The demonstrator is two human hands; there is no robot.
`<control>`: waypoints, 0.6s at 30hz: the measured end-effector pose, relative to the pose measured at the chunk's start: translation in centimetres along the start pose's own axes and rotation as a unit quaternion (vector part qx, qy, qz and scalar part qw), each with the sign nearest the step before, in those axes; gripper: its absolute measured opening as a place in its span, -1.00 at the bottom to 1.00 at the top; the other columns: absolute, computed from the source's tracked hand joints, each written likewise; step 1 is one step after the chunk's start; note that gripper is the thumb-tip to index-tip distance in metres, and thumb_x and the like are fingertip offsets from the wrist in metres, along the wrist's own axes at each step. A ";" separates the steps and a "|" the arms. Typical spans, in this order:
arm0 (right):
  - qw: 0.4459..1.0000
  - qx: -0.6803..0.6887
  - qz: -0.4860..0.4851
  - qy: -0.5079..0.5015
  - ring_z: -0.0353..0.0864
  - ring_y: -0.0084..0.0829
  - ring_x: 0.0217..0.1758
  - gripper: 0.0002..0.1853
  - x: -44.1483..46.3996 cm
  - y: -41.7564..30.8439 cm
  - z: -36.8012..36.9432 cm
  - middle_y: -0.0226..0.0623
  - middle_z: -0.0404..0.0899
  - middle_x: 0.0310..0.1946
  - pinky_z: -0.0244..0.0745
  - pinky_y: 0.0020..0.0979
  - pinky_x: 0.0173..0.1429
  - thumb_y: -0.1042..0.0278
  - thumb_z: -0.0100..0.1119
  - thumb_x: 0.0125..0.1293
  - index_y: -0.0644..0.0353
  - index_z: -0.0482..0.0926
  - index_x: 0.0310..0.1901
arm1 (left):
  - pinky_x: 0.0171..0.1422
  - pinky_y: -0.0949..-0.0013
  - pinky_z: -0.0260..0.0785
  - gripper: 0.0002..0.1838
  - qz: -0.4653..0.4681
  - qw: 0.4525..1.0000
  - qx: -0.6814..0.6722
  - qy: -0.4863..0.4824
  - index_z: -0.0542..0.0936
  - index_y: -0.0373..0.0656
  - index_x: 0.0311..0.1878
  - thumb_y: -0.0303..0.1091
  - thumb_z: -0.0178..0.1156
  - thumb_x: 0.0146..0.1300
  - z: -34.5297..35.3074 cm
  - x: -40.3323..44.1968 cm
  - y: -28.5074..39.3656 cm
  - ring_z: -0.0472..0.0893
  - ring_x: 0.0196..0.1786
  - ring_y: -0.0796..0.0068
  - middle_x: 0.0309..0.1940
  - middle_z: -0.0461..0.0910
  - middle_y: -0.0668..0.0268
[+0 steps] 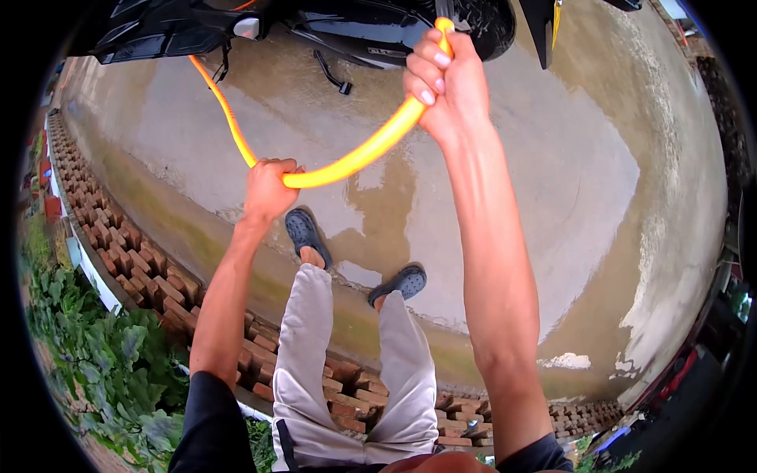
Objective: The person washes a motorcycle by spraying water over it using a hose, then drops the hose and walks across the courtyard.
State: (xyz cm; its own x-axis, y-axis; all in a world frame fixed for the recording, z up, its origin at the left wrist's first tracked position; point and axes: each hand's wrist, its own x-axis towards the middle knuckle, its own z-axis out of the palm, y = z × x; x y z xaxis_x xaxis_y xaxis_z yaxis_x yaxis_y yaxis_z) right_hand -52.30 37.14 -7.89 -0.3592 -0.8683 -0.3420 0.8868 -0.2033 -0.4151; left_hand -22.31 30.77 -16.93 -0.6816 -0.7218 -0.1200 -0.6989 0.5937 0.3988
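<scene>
A yellow-orange hose sags in a curve between my two hands. My right hand is wrapped round it close to its end, which points up toward the rear of a black scooter. Farther down the hose, my left hand grips it in a closed fist. From there the hose runs up and left and passes out of sight under the scooter. Whether water leaves the hose end is hard to make out. Below the scooter a black kickstand sticks out.
Wet concrete with puddles spreads around my feet in dark clogs. Behind me runs a low stack of bricks, with leafy green plants beyond it on the left. Foam or froth lies on the ground at right.
</scene>
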 end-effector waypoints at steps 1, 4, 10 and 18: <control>1.000 0.001 -0.002 -0.006 -0.02 -0.69 -0.74 -0.80 0.4 0.0 0.0 -0.64 0.13 -0.65 -0.01 -0.55 -0.71 0.25 -0.23 0.53 0.07 0.32 -0.28 | -0.19 -0.02 0.42 -0.72 0.005 1.000 -0.001 0.008 0.53 -0.20 -0.55 -0.29 0.32 0.19 0.2 0.0 -0.4 0.56 -0.34 -0.10 -0.57 0.57 0.08; 1.000 0.012 0.013 -0.003 0.00 -0.69 -0.73 -0.78 0.1 1.1 0.3 -0.62 0.14 -0.64 -0.04 -0.56 -0.70 0.20 -0.25 0.57 0.07 0.32 -0.23 | -0.21 -0.01 0.41 -0.72 -0.002 1.000 0.001 0.003 0.52 -0.21 -0.57 -0.31 0.33 0.17 -0.2 0.0 0.0 0.56 -0.36 -0.09 -0.58 0.56 0.07; 0.999 -0.034 0.028 0.012 0.01 -0.69 -0.75 -0.74 1.8 4.5 1.6 -0.61 0.15 -0.64 -0.07 -0.56 -0.71 0.12 -0.27 0.61 0.06 0.32 -0.20 | -0.33 0.08 0.34 -0.70 0.025 0.999 -0.031 0.005 0.45 -0.29 -0.57 -0.39 0.32 0.18 1.7 -2.0 -2.8 0.48 -0.46 -0.11 -0.63 0.45 0.01; 0.996 -0.077 -0.029 0.032 0.06 -0.68 -0.71 -0.73 8.3 8.4 3.2 -0.56 0.20 -0.59 -0.02 -0.57 -0.68 0.14 -0.26 0.61 0.08 0.33 -0.21 | -0.36 0.07 0.35 -0.76 -0.076 0.993 -0.093 -0.005 0.50 -0.25 -0.54 -0.36 0.33 0.11 3.0 -1.6 -5.9 0.53 -0.43 -0.13 -0.62 0.50 0.01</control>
State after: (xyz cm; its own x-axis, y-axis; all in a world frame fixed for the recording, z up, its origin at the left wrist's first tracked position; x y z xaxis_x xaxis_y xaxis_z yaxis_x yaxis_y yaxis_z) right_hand -46.86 26.78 -11.48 -0.4312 -0.8251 -0.3652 0.8105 -0.1764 -0.5586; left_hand -17.76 29.53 -21.80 -0.5747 -0.7935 -0.2001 -0.7420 0.4021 0.5365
